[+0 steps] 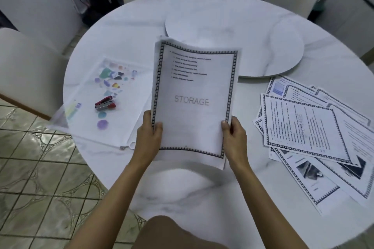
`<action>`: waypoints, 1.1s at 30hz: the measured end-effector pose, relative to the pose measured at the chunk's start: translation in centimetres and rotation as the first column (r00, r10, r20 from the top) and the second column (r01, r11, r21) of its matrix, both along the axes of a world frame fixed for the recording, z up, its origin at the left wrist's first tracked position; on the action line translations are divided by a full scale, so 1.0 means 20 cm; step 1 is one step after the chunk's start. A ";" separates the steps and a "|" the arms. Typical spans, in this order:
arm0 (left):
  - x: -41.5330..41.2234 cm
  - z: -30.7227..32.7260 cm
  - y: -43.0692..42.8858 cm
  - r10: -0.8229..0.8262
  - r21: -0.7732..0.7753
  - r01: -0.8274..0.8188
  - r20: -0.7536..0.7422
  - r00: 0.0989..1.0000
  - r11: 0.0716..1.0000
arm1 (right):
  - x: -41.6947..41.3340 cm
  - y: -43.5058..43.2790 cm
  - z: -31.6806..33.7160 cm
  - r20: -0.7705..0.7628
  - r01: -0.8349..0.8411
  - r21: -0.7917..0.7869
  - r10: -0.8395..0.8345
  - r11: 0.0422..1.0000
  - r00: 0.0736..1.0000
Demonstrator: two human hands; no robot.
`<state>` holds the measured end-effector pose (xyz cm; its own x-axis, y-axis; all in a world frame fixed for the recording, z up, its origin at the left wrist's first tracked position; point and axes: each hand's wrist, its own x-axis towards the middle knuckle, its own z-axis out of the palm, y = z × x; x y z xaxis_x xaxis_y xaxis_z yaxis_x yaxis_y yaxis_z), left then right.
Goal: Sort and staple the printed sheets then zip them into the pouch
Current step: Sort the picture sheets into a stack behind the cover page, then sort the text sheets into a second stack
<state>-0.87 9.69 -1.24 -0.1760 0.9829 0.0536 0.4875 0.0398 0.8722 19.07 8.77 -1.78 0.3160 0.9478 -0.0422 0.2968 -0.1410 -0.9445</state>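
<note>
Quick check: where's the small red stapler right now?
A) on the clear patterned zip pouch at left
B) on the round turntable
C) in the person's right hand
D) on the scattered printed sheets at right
A: the small red-and-silver stapler lies on the clear zip pouch with coloured prints, left of the bordered STORAGE sheets that the left hand and right hand both grip.

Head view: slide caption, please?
Left hand and right hand hold printed sheets over the table; stapler lies on the pouch.
</note>
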 end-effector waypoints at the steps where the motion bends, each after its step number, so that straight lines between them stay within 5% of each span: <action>1: -0.02 -0.01 0.02 -0.005 -0.040 0.004 -0.009 1.000 0.999 | 0.00 0.02 -0.01 0.001 0.001 -0.022 -0.001 1.000 1.000; 8: -0.10 -0.15 0.07 -0.017 -0.289 -0.007 -0.080 0.997 0.957 | -0.01 0.08 -0.13 0.026 0.023 -0.220 -0.017 0.975 1.000; 13: -0.18 -0.22 0.07 -0.016 -0.330 -0.019 -0.102 0.995 0.944 | -0.04 0.05 -0.18 0.028 0.008 -0.312 0.001 0.950 1.000; 24: -0.30 -0.18 0.08 -0.040 -0.205 -0.001 -0.194 0.980 0.979 | 0.04 -0.04 -0.20 0.023 0.062 -0.198 -0.059 0.978 0.998; 33: 0.03 -0.10 0.02 -0.140 -0.182 0.126 -0.068 0.988 0.975 | 0.35 -0.06 -0.17 0.069 0.047 -0.114 -0.039 0.992 0.997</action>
